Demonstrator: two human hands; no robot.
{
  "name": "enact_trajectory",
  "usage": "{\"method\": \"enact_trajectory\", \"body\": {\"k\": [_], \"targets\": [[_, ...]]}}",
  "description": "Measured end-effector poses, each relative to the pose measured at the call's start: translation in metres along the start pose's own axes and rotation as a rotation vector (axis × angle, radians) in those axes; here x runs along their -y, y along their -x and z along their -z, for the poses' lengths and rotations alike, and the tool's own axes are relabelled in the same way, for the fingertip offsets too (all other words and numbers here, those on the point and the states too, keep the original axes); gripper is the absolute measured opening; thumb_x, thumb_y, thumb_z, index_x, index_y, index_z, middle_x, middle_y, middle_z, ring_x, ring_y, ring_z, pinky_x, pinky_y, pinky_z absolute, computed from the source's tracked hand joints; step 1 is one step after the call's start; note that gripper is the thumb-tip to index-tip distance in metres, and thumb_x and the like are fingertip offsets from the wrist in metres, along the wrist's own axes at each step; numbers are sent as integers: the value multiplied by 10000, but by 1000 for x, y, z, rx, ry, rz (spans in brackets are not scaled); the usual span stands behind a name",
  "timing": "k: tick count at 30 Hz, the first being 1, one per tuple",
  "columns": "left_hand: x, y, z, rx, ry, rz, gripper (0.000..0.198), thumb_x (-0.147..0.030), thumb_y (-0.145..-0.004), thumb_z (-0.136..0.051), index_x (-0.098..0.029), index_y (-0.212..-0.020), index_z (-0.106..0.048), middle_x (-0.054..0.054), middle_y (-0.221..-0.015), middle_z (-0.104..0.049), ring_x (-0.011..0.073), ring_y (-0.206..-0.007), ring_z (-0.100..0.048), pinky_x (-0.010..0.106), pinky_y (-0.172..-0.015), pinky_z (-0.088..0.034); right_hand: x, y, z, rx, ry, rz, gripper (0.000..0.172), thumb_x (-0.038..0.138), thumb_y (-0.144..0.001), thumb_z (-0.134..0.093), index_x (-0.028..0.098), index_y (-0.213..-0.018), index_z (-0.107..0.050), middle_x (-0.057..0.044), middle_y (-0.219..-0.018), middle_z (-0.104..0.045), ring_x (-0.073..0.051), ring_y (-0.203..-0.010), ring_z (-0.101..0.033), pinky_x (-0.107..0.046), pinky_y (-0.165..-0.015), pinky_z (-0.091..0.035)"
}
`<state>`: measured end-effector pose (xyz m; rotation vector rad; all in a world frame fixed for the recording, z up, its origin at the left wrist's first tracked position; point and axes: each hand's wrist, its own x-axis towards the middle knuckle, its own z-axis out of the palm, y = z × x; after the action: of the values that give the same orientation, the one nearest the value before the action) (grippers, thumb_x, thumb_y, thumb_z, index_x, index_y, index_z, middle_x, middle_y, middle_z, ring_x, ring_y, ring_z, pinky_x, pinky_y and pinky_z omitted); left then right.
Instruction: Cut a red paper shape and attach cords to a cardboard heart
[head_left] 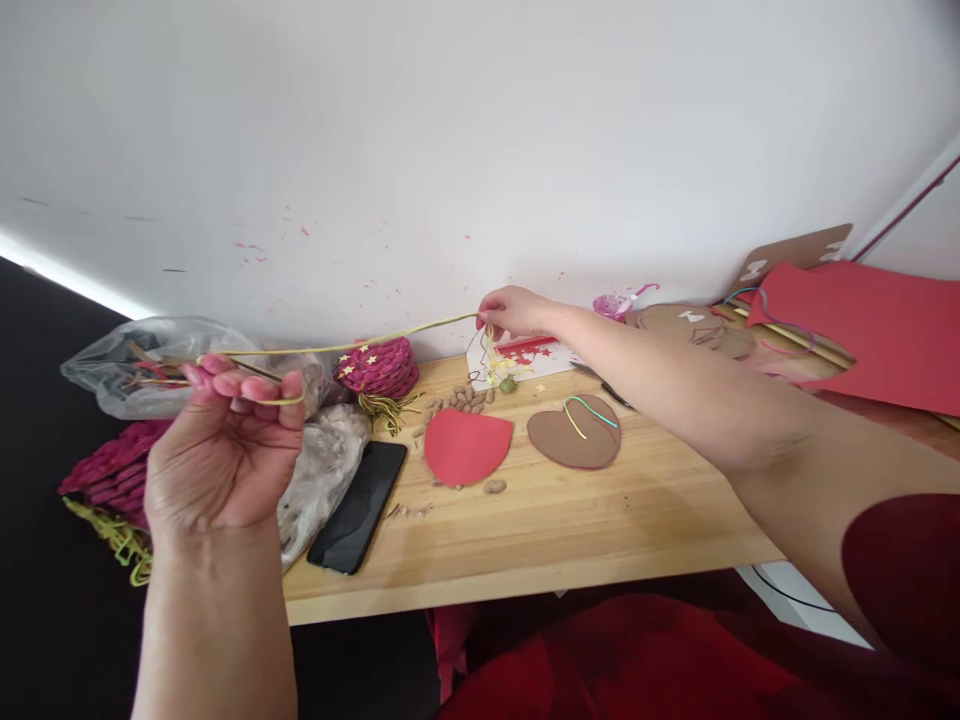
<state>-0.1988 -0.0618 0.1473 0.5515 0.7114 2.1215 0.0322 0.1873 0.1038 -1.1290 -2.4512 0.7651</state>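
My left hand point(225, 440) is raised at the left with its fingers curled around one end of a thin yellow-green cord point(352, 345). The cord stretches taut to the right, where my right hand point(514, 312) pinches its other end near the wall. Below the right hand lies a white card with red stars point(536, 358) and a small green bead point(508, 385). A red foam heart point(465, 447) and a brown foam heart point(574, 438) carrying short coloured cords lie on the wooden table point(600, 520).
A black phone point(358, 505) lies by clear plastic bags point(150, 375). Magenta woven pieces point(379, 368) with yellow fringe sit at the left. Peanuts point(465, 398) are scattered mid-table. Red sheets point(877, 335) and brown cut-outs point(690, 325) lie at the right, below a white wall.
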Motion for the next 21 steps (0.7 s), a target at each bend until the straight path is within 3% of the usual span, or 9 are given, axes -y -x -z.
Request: {"method": "enact_trajectory", "body": {"k": [6,10,17,21], "targets": [[4,-1,-3,-42,-15,-7,381,-208,-1066,-335,-215,-797,-605,-83,-611,-669,69,-524,-678,309,-692,-669,-2,9,9,-53,-152,13,164,164,-934,-601,137,-887,-756,-23,-670,-696,-105,-565,-560,-234,-584,-397],[5,-3,-5,-94,-17,-31,355,-161,-1054,-351,-207,-812,-607,-91,-622,-673,62,-512,-670,296,-688,-665,4,17,13,-28,-403,23,132,179,-939,-624,151,-860,-726,1,-610,-638,-110,-574,-581,-227,-588,-435],[3,-2,1,-136,-24,-48,329,-160,-1050,-371,-207,-832,-613,-96,-643,-681,54,-518,-668,287,-706,-661,8,27,12,-124,-476,24,118,164,-924,-636,138,-868,-738,-53,-887,-719,-88,-643,-526,-185,-526,-424],[3,2,1,-156,-29,-28,315,-170,-1053,-375,-195,-845,-612,-84,-624,-670,61,-510,-663,288,-707,-659,3,25,8,-89,-470,-3,116,146,-917,-644,131,-816,-698,-63,-866,-722,-102,-669,-585,-190,-560,-462]]}}
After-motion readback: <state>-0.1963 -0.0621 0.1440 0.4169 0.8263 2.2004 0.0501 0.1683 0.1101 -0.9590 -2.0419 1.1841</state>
